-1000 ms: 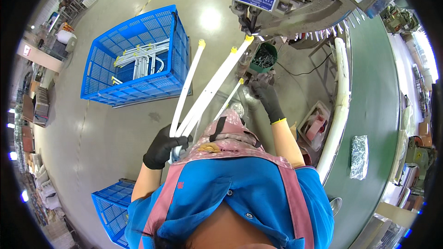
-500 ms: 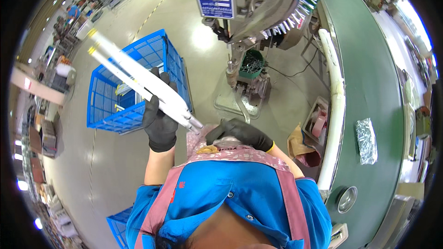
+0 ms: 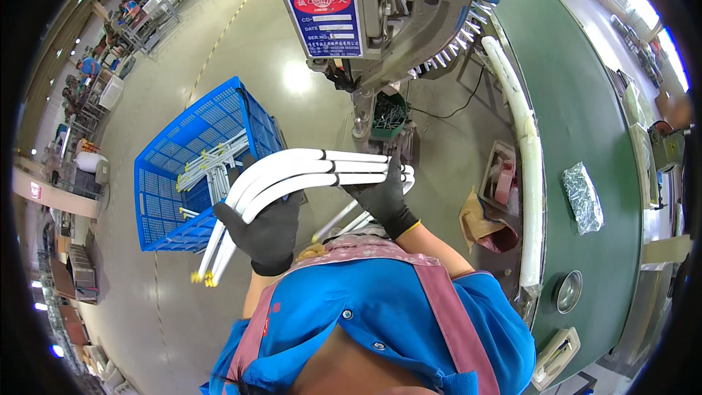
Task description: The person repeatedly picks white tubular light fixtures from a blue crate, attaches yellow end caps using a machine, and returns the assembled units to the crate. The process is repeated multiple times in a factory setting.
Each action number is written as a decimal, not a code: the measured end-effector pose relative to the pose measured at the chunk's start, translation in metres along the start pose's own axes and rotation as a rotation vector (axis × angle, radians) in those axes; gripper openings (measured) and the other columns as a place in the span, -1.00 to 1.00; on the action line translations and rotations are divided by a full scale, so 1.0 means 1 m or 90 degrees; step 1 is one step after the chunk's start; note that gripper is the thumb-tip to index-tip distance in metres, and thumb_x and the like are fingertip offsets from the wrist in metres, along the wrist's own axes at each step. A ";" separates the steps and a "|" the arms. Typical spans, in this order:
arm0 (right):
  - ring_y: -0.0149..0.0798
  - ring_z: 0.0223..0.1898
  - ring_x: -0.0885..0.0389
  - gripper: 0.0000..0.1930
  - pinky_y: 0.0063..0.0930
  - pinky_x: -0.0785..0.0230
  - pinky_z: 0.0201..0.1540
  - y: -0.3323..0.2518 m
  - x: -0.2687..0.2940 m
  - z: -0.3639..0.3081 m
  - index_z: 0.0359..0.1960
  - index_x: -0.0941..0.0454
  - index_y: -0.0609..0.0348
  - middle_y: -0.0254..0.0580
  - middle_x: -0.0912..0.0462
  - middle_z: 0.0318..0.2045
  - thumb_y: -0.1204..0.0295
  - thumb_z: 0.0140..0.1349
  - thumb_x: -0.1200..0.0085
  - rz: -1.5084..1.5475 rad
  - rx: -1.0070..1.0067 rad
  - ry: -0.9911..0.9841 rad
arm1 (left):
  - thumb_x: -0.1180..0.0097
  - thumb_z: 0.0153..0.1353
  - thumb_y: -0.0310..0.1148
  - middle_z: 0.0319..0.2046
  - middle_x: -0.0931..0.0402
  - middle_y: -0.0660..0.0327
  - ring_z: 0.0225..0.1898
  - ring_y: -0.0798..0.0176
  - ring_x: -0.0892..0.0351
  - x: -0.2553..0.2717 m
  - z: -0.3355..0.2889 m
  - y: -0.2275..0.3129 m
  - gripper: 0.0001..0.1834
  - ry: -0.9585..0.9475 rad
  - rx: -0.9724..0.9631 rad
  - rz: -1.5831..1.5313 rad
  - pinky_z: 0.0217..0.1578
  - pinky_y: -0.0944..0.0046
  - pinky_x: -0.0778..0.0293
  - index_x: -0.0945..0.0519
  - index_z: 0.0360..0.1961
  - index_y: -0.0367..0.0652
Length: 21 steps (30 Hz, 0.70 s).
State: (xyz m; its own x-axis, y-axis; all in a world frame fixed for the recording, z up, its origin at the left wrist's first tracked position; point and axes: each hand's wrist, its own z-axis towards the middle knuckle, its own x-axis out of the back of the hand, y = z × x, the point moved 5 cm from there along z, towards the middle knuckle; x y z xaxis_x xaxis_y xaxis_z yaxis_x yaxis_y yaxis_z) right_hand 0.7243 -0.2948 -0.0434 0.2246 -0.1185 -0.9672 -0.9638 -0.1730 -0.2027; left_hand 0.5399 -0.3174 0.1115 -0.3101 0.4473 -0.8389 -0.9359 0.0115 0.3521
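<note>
Across both my hands lies a bundle of several bent white metal tubes [image 3: 276, 167], with thin black rings near the middle and yellow tips at the lower left. My left hand [image 3: 270, 232], in a black glove, supports the curved part from below, its thumb on the near side and fingertips showing beyond the tubes. The right hand [image 3: 385, 201], gloved too, is closed around the straight ends at the right; part of its grip is hidden. Other ends of white tubes [image 3: 338, 219] slant down toward my pink apron [image 3: 358, 249].
A blue plastic crate [image 3: 164, 230] with more yellow-tipped white tubes stands on the left. Ahead rises a riveting machine [image 3: 380, 14] above a green bin [image 3: 387, 115] of small metal parts. On the right, a green bench [image 3: 585, 146] holds a clear bag [image 3: 583, 197] and metal bowl [image 3: 567, 291].
The tube bundle has swung from pointing far left to lying crosswise, with its bend uppermost. My right hand has come up from my lap onto the tubes; my left hand has come nearer.
</note>
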 end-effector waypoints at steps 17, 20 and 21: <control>-0.09 -0.04 -0.53 -0.58 -0.12 -0.33 0.09 -0.052 0.003 0.026 -0.05 -0.44 0.08 -0.11 -0.58 -0.11 0.02 0.32 0.12 0.063 0.164 0.052 | 0.13 0.24 0.23 0.15 -0.39 0.00 0.21 0.01 -0.33 0.099 -0.100 0.046 -0.28 0.264 0.093 -0.040 0.27 -0.05 -0.15 -0.36 0.20 -0.13; -0.03 0.02 -0.49 -0.60 -0.10 -0.28 0.16 -0.022 -0.016 0.027 -0.03 -0.40 0.22 0.00 -0.54 -0.05 0.12 0.34 0.09 0.030 0.097 -0.005 | 0.15 0.27 0.19 0.14 -0.38 -0.10 0.15 -0.03 -0.39 0.089 -0.106 0.040 -0.29 0.309 0.311 0.069 0.23 -0.03 -0.22 -0.34 0.21 -0.18; -0.02 0.03 -0.48 -0.62 -0.11 -0.28 0.18 -0.009 -0.019 0.026 -0.01 -0.38 0.25 0.03 -0.52 -0.03 0.17 0.36 0.10 -0.010 0.088 0.014 | 0.14 0.33 0.05 0.07 -0.43 -0.12 0.10 -0.01 -0.43 0.090 -0.110 0.039 -0.38 0.343 0.445 0.236 0.19 0.02 -0.28 -0.36 0.18 -0.27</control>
State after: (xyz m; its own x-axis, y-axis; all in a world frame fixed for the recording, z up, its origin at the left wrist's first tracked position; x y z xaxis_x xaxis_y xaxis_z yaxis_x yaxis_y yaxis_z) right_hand 0.7246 -0.2653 -0.0277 0.2418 -0.1383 -0.9604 -0.9703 -0.0393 -0.2386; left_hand 0.4572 -0.3749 0.0045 -0.7653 0.0596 -0.6409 -0.5051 0.5615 0.6554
